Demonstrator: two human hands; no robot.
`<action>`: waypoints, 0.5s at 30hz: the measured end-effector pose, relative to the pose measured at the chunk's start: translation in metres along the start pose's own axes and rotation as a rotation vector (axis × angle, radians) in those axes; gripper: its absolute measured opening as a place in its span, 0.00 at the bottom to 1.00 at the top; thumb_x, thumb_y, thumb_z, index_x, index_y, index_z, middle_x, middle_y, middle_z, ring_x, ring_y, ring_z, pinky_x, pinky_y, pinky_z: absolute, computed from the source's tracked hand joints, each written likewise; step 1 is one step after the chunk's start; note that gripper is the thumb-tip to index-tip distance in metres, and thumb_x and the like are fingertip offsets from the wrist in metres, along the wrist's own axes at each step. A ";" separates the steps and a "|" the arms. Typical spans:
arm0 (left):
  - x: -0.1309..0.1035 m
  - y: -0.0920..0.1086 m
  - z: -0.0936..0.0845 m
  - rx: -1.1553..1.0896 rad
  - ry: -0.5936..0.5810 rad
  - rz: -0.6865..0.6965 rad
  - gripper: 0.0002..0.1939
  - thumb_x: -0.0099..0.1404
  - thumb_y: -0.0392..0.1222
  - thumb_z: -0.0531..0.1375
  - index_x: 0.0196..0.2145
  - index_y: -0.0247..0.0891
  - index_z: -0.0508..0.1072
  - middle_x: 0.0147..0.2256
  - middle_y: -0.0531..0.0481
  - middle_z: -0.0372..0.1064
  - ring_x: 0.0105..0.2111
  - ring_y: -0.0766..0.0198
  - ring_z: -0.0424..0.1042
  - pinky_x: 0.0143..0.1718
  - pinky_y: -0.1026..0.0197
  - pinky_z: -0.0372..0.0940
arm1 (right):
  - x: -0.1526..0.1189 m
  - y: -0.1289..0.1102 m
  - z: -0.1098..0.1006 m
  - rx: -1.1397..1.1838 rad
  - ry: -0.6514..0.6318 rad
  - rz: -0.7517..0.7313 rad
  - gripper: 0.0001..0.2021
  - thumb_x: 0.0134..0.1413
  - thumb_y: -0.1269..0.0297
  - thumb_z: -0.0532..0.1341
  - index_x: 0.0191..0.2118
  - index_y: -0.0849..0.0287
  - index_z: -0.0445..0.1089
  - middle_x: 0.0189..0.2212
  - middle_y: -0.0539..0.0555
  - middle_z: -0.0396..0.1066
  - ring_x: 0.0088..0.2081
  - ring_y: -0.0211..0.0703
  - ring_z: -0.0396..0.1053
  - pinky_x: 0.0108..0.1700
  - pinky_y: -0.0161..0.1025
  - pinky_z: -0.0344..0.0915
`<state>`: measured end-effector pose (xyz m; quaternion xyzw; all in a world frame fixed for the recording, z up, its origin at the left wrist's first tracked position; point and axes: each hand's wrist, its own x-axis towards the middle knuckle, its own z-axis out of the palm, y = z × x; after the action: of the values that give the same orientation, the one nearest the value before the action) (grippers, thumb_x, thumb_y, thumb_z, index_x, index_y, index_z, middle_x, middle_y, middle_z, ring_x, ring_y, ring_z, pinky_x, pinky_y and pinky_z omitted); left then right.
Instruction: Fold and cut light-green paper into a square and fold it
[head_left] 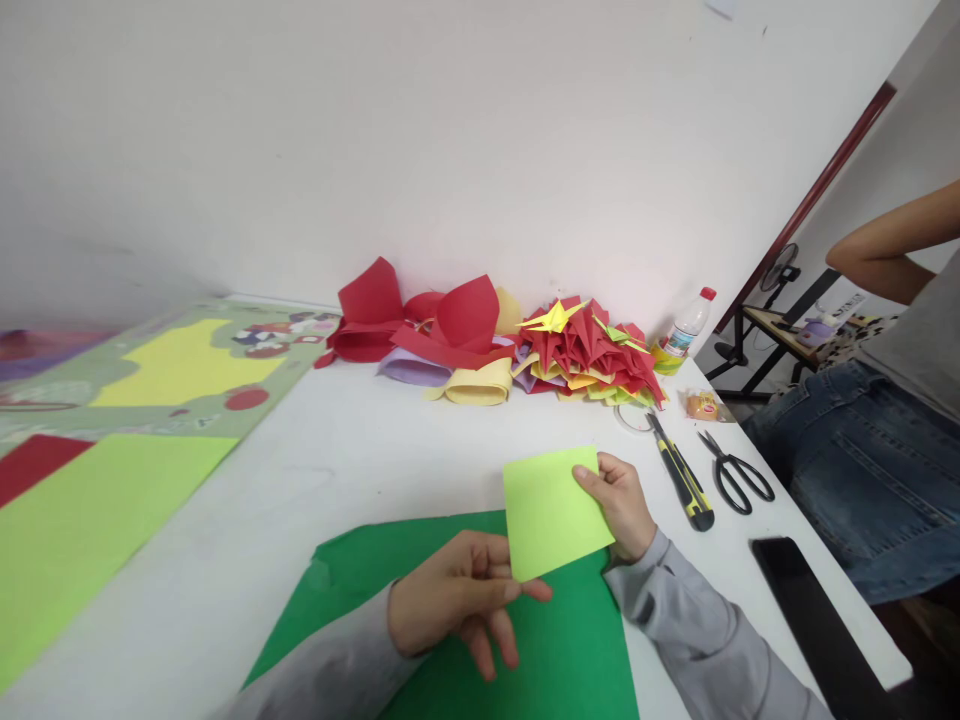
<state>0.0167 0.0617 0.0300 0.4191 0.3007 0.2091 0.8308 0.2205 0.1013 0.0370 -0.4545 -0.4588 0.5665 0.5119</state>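
A small square of yellow-green paper (555, 515) is held tilted above a large green sheet (577, 640) on the white table. My right hand (622, 500) grips its right edge, thumb on the front face and fingers behind. At the lower left corner, my left hand (472, 595) has the paper between thumb and forefinger, while its other fingers hang loosely below. The green sheet lies under both hands, and my left forearm covers part of it.
Folded paper cranes (585, 350) and curled red sheets (450, 325) line the wall, beside a bottle (684, 330). Rightward lie a utility knife (681, 475), scissors (735, 475) and a black flat object (817, 620). Yellow-green sheets (112, 520) are left. A person (862, 400) stands beyond the right edge.
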 end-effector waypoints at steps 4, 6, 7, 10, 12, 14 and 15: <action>0.000 0.001 0.000 0.010 0.003 -0.017 0.17 0.46 0.47 0.71 0.32 0.34 0.78 0.38 0.44 0.78 0.20 0.60 0.76 0.16 0.65 0.70 | 0.000 -0.001 0.000 0.019 0.008 -0.004 0.21 0.37 0.46 0.72 0.28 0.58 0.70 0.20 0.46 0.69 0.21 0.37 0.64 0.28 0.37 0.63; 0.000 0.001 0.000 0.017 0.015 -0.013 0.16 0.46 0.46 0.71 0.32 0.34 0.78 0.36 0.45 0.78 0.20 0.60 0.76 0.16 0.65 0.70 | 0.001 0.000 0.000 0.024 0.016 -0.007 0.21 0.36 0.46 0.72 0.28 0.58 0.71 0.20 0.46 0.69 0.21 0.37 0.64 0.28 0.37 0.63; 0.000 0.002 0.000 0.017 0.020 -0.008 0.16 0.46 0.46 0.71 0.32 0.34 0.77 0.36 0.45 0.78 0.20 0.60 0.76 0.16 0.65 0.70 | 0.001 0.000 0.000 0.026 0.019 -0.008 0.21 0.36 0.46 0.72 0.27 0.58 0.70 0.20 0.46 0.69 0.21 0.37 0.64 0.27 0.36 0.63; -0.002 0.002 0.000 0.016 0.015 0.010 0.16 0.46 0.44 0.71 0.33 0.34 0.77 0.37 0.45 0.78 0.20 0.60 0.76 0.16 0.65 0.70 | 0.001 0.001 -0.001 0.030 0.025 -0.009 0.20 0.36 0.47 0.72 0.27 0.58 0.70 0.19 0.46 0.68 0.21 0.37 0.64 0.26 0.35 0.61; -0.002 0.003 0.001 0.022 0.001 0.019 0.16 0.45 0.44 0.71 0.33 0.35 0.78 0.36 0.45 0.78 0.20 0.60 0.76 0.16 0.65 0.70 | 0.001 0.001 -0.001 0.032 0.026 -0.011 0.20 0.37 0.47 0.72 0.26 0.59 0.70 0.19 0.46 0.68 0.21 0.37 0.64 0.26 0.35 0.61; -0.002 0.004 0.002 0.035 0.002 0.031 0.17 0.44 0.44 0.72 0.32 0.36 0.78 0.35 0.47 0.78 0.20 0.61 0.76 0.17 0.65 0.71 | 0.001 0.001 -0.001 0.035 0.026 -0.012 0.20 0.37 0.48 0.72 0.26 0.59 0.70 0.19 0.46 0.68 0.21 0.36 0.64 0.26 0.35 0.61; -0.002 0.004 0.002 0.045 0.007 0.037 0.17 0.44 0.45 0.73 0.32 0.36 0.78 0.34 0.47 0.78 0.20 0.61 0.76 0.17 0.65 0.71 | 0.001 0.001 -0.001 0.036 0.026 -0.013 0.20 0.37 0.48 0.72 0.26 0.59 0.70 0.19 0.46 0.69 0.21 0.36 0.64 0.26 0.35 0.61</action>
<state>0.0166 0.0615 0.0350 0.4425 0.3001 0.2191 0.8161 0.2215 0.1024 0.0361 -0.4494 -0.4447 0.5654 0.5297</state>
